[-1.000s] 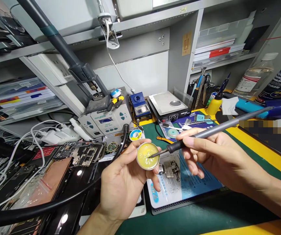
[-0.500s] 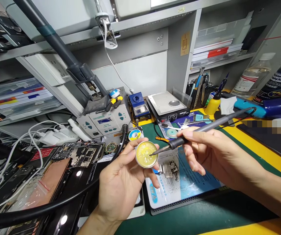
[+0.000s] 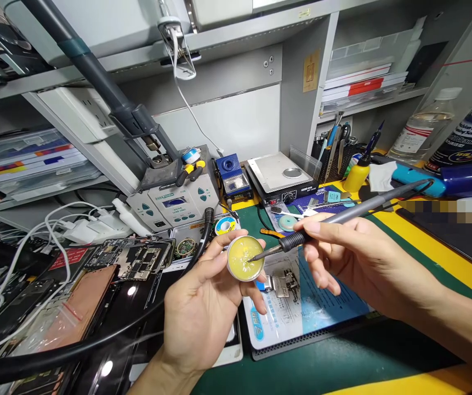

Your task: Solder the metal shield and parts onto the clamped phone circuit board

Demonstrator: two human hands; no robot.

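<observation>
My left hand (image 3: 203, 307) holds a round metal tin of yellow soldering paste (image 3: 245, 259) between thumb and fingertips, with the lid off. My right hand (image 3: 359, 269) pinches a slim grey soldering iron (image 3: 354, 219) by its black rubber grip. The thin metal tip of the iron reaches into the yellow paste near the middle of the tin. The cable of the iron runs back over my right hand.
A soldering station (image 3: 174, 206) stands behind the tin. Stripped phone circuit boards (image 3: 137, 262) lie to the left, beside a thick black hose. A printed blue repair mat (image 3: 301, 296) lies under my hands, with a spool of solder wick (image 3: 225, 225) and a hot plate (image 3: 279, 175) beyond.
The whole scene drifts slightly left and up in view. Both hands keep their hold, and the iron tip stays in the yellow paste, shifting only slightly.
</observation>
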